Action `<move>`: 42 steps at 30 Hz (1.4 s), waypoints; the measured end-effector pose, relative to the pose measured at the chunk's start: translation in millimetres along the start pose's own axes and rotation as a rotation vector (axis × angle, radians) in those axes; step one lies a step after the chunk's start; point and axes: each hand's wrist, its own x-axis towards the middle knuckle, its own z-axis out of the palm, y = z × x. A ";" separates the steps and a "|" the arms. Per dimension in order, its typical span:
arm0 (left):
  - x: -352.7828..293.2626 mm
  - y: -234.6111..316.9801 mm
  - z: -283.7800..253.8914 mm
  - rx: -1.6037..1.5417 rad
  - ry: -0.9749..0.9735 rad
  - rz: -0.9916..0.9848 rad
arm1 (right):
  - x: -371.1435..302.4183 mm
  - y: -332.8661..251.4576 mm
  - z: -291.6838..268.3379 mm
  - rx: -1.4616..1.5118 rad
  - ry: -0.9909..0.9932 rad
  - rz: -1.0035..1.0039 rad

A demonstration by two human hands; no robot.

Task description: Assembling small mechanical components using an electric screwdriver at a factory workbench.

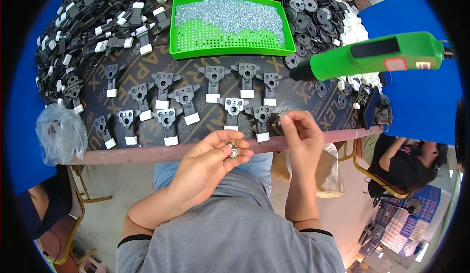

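Observation:
Just in front of the table edge, my left hand point(210, 156) is closed around small round metal bearings point(233, 152) with holes in their centres. My right hand point(304, 135) is at the edge, thumb and fingers pinched together beside a black plastic bracket with a white end point(263, 121). Whatever sits in that pinch is too small to make out. Several more brackets lie in loose rows, among them one with a bright ring point(234, 110) in its middle and another white-tipped bracket point(167, 124) farther left.
A green perforated tray point(205, 53) holds a heap of small screws. A green power screwdriver point(372, 57) hangs at the right. Heaped brackets point(93, 21) fill the far left, black discs point(308, 18) the far right. A plastic bag point(61, 133) hangs over the left edge. People sit on both sides.

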 end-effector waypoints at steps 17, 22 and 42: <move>6.0 -8.9 -18.8 0.079 -0.089 -0.023 | -12.0 10.0 -2.3 -0.449 -0.187 -0.076; 10.3 -7.9 -7.9 -0.007 -0.130 -0.028 | -12.4 12.2 12.1 -0.572 -0.148 -0.129; 6.5 1.0 1.6 -0.176 -0.034 0.054 | -12.5 -33.1 22.0 -0.544 -0.361 -0.562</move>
